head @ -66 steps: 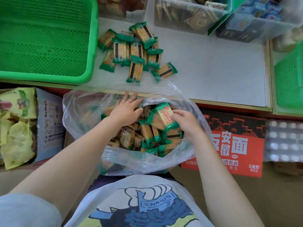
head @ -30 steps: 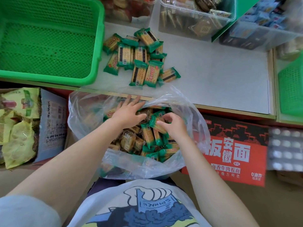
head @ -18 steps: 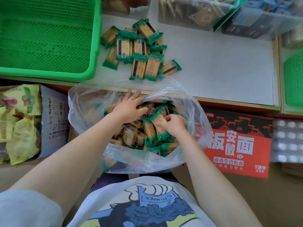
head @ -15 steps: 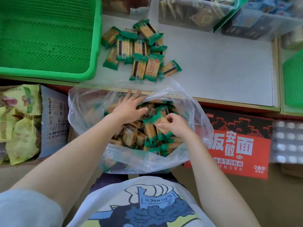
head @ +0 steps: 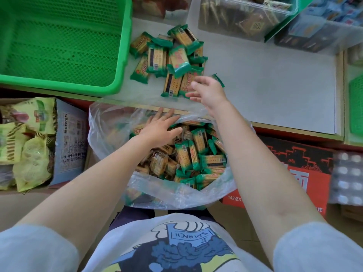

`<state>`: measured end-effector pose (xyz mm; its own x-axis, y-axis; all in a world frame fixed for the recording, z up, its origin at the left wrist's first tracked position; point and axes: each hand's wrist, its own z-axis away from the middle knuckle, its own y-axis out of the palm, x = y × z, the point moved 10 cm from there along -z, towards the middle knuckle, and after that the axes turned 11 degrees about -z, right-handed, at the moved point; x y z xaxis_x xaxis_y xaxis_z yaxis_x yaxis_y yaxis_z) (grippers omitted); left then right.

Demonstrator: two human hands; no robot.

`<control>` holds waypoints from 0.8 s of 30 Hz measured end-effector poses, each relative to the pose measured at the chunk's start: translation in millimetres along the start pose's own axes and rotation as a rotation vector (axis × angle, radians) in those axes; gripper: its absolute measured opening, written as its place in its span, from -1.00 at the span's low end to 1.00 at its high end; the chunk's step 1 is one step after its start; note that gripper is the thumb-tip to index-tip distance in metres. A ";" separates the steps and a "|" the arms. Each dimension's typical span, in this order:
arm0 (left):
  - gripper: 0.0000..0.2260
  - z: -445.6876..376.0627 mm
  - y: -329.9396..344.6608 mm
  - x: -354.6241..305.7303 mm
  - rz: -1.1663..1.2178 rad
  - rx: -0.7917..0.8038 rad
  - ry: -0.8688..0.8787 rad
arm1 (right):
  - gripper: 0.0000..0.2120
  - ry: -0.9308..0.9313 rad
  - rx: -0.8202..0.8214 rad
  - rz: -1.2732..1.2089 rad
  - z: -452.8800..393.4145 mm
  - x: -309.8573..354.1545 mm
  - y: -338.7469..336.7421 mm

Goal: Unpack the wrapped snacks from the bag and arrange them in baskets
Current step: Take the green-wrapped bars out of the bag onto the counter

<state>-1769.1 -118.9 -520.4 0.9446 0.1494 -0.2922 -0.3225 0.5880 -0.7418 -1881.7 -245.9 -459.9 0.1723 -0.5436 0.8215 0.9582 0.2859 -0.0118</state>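
The left hand (head: 159,128) lies flat with fingers straight on the snacks in the clear bag (head: 110,134). The right hand (head: 208,91) is spread and holds nothing, over the snack pile (head: 172,59) on the shelf (head: 275,91) beside the green basket (head: 121,46).

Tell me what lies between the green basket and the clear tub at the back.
In the head view, a pile of wrapped snacks lies on the shelf between green basket and clear tub.

The red carton (head: 279,179) at lower right reads "143克X" (partly hidden); the shirt (head: 176,248) print shows mirrored lettering.
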 end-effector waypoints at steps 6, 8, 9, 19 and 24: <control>-0.43 -0.2 3.4 0.6 -0.065 -0.004 0.003 | -0.86 0.102 0.019 0.142 56.0 -65.0 -15.6; -0.43 0.4 4.3 0.5 -0.061 -0.007 0.008 | -0.95 0.176 -0.007 0.235 81.9 -105.3 -25.6; -0.43 0.6 4.3 0.8 -0.058 -0.008 0.008 | -0.93 0.221 -0.022 0.312 91.9 -127.5 -30.4; -0.44 1.8 3.8 0.8 -0.043 -0.012 0.001 | -0.55 0.379 0.029 0.536 96.9 -181.0 -47.7; -0.47 0.7 4.6 2.1 -0.019 -0.002 0.004 | -0.62 0.387 0.019 0.331 104.3 -181.0 -57.5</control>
<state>-1768.5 -115.3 -524.0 0.9503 0.1348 -0.2805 -0.3045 0.5893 -0.7483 -1991.8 -81.6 -548.5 0.5417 -0.6727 0.5039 0.8340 0.5049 -0.2226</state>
